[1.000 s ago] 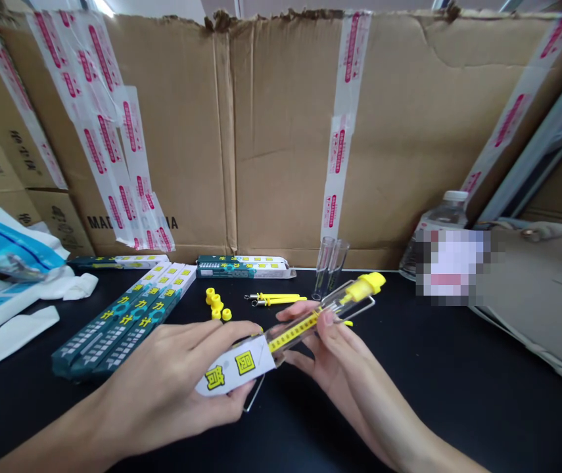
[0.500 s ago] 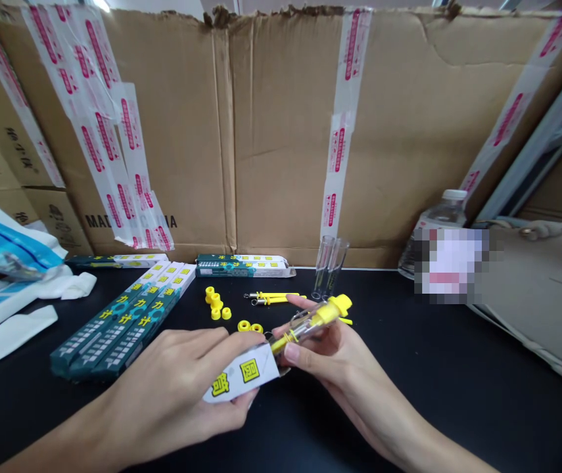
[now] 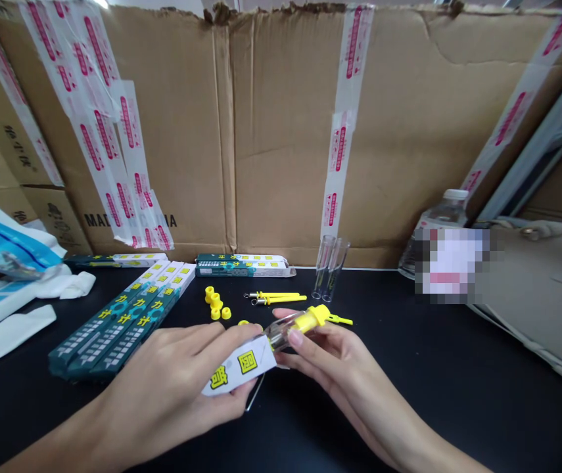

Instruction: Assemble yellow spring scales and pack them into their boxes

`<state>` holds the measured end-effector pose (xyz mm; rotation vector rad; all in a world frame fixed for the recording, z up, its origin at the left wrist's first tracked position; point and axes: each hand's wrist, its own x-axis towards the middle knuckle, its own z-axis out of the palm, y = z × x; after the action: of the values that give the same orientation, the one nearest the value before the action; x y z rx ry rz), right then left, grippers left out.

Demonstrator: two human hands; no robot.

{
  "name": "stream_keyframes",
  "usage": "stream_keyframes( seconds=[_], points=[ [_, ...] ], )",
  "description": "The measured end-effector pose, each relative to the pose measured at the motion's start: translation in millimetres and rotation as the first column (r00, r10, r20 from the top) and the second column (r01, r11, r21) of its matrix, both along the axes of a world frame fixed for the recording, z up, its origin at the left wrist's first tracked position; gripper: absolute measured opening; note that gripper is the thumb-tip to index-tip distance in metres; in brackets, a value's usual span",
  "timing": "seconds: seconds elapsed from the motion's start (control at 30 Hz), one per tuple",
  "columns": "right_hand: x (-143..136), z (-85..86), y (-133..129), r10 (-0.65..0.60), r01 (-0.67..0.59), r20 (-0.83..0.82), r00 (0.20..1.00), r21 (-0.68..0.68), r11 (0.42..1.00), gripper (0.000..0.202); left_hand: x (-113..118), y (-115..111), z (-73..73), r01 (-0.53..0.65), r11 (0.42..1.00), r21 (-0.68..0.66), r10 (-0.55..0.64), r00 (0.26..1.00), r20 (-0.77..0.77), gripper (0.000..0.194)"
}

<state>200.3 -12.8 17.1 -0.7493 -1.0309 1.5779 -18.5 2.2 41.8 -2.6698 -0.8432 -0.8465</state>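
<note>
My left hand (image 3: 182,381) is closed around a narrow white box (image 3: 246,365) with yellow characters. Its open end points up and right. The fingers of my right hand (image 3: 334,358) hold a clear tube with a yellow cap (image 3: 311,318), whose lower end is inside the box's mouth. A thin metal piece (image 3: 255,394) sticks out below the box by my left fingers. Beyond my hands lie yellow rings (image 3: 215,301) and two yellow rods with metal springs (image 3: 281,298). Another yellow piece (image 3: 340,320) shows just past the cap.
Three green-and-white boxes (image 3: 123,322) lie side by side at the left, with more boxes (image 3: 244,265) along the cardboard wall (image 3: 281,131). Two clear tubes (image 3: 330,269) stand upright. A bottle (image 3: 445,213) and a grey bag (image 3: 541,289) are at the right, plastic packets (image 3: 9,246) at the far left.
The capped tube has slid down and left, deeper into the box, and my right hand has moved with it. The thin metal piece now shows below the box.
</note>
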Motion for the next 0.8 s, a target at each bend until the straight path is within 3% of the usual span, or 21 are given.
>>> stream_keyframes(
  seconds=[0.1, 0.4, 0.6, 0.8],
  points=[
    [0.6, 0.2, -0.8, -0.043, 0.044, 0.059, 0.997, -0.022, 0.999, 0.050, 0.7, -1.4, 0.8, -0.008, 1.000, 0.011, 0.008, 1.000, 0.003, 0.041],
    [0.0, -4.0, 1.0, -0.052, 0.042, 0.174, 0.983, 0.057, 0.997, 0.038, 1.0, -1.0, 1.1, -0.004, 1.000, 0.008, 0.004, 1.000, 0.000, 0.041],
    [-2.8, -7.4, -1.9, -0.054, 0.023, 0.279, 0.959, 0.115, 0.993, 0.041, -0.5, -1.3, -0.6, -0.002, 1.000, 0.024, 0.002, 1.000, -0.009, 0.043],
    [-4.7, -10.6, 5.1, -0.101, 0.083, 0.200, 0.975, 0.093, 0.992, 0.051, -2.2, -1.0, -4.7, -0.001, 1.000, 0.004, 0.001, 1.000, -0.029, 0.042]
  ],
)
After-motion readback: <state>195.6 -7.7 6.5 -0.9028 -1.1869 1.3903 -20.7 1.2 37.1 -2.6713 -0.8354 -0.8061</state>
